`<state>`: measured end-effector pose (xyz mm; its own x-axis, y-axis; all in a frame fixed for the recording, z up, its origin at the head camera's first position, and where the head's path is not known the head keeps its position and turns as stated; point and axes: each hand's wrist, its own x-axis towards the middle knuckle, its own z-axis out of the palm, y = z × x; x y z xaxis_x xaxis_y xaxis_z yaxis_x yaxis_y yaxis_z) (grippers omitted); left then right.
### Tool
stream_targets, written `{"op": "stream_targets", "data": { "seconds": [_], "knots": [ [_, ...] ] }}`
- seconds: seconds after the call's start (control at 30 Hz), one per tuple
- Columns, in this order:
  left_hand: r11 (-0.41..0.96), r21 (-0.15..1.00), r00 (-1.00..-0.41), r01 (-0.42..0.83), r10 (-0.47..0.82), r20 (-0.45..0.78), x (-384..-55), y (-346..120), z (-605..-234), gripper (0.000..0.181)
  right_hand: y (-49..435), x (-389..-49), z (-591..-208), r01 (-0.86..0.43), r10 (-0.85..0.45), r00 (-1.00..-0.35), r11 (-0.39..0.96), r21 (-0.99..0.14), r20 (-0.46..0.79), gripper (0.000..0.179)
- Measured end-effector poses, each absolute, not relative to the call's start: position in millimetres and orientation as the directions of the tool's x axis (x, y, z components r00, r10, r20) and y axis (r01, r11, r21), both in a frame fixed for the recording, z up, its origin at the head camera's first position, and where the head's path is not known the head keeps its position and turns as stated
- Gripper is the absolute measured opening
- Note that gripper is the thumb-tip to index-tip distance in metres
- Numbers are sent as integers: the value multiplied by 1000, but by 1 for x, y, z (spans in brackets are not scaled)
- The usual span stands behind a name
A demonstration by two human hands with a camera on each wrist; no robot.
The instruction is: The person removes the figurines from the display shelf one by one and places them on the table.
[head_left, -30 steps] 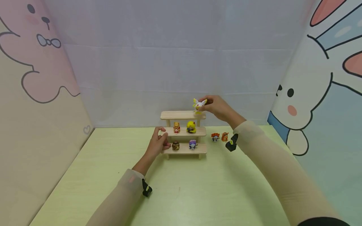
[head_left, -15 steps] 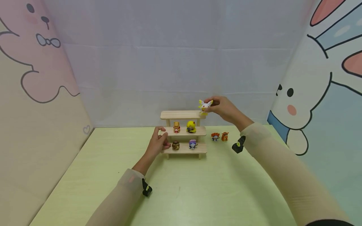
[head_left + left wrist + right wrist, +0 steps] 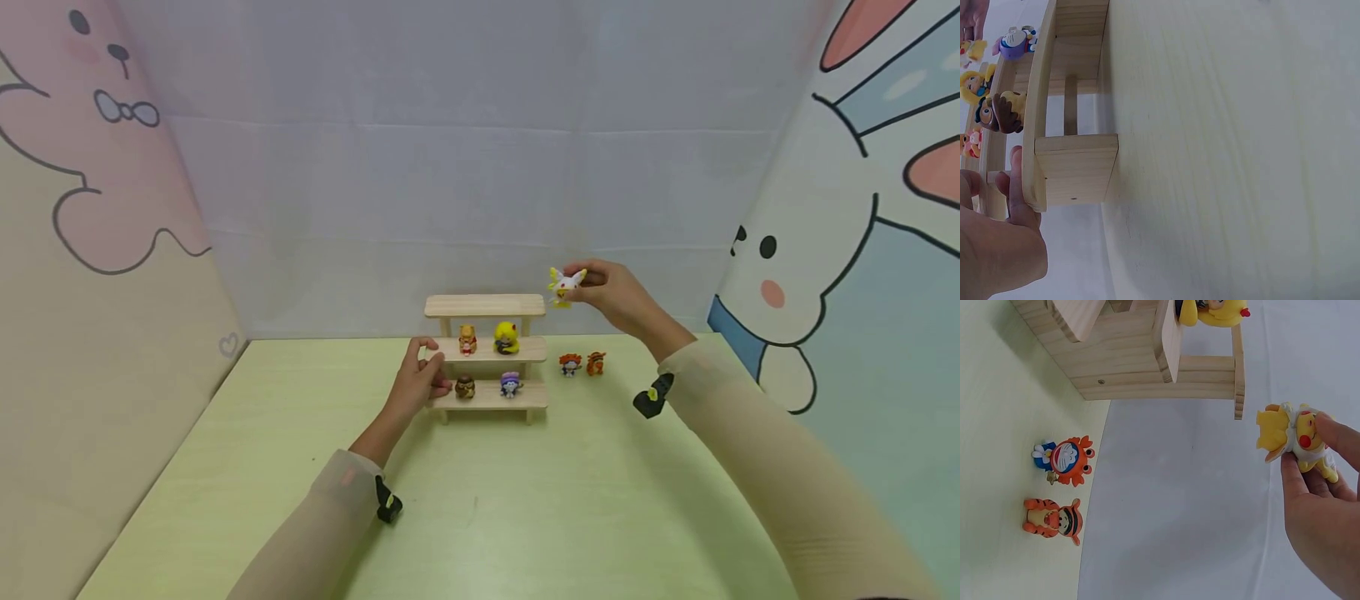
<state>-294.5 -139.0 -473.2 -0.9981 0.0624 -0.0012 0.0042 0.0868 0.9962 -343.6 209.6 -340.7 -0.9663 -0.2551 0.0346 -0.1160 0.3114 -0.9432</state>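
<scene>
My right hand pinches a white-and-yellow Pikachu figurine between thumb and fingers. It is in the air, just right of the top tier of a three-tier wooden display stand. At the stand's left end my left hand grips the lower tiers, its fingers bent over the bottom board's edge. A brown owl figurine and a purple-hatted figurine stand on the bottom tier. On the middle tier are a Pooh-like figurine and a yellow-haired figurine.
To the right of the stand, a crab-hatted blue-and-white figurine and an orange tiger figurine stand on the pale table. A white cloth backdrop hangs behind, with cartoon-printed panels at the sides.
My right hand has carried the Pikachu figurine rightward and slightly down, from over the top tier's right end to beyond it. The left hand stays at the stand.
</scene>
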Motion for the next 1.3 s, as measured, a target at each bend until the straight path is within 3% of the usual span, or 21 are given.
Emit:
{"op": "stream_targets", "data": {
  "seconds": [0.37, 1.3],
  "knots": [
    [83, 996, -993, -34, 113, -43, -277, -141, -442, 24, 234, -336, -350, -108, -238, -971, 346, -932, 24, 44],
    [91, 995, -992, -48, 114, -58, -275, -140, -439, 23, 299, -336, -399, -42, -263, -963, 343, -938, -53, 49]
  ]
}}
